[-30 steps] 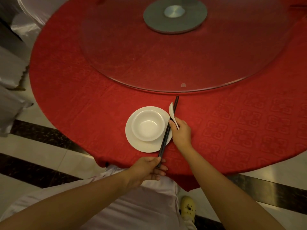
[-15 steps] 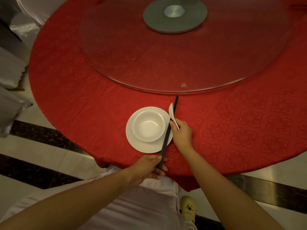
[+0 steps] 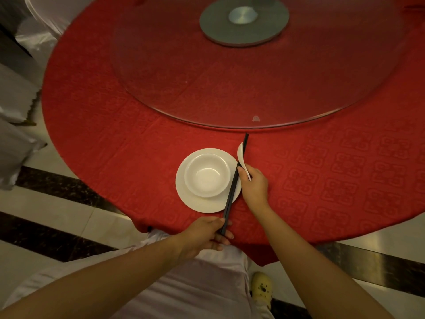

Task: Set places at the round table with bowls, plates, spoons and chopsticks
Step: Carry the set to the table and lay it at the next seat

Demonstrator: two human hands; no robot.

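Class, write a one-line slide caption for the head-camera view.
Left hand holds black chopsticks across plate and bowl; right hand holds white spoon.

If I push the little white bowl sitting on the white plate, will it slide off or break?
The small white bowl looks like glossy ceramic, so it would probably slide easily on the smooth round white plate. It sits low and wide, so tipping seems unlikely. Pushed past the nearby edge of the red-clothed table, it would likely break on the hard floor.
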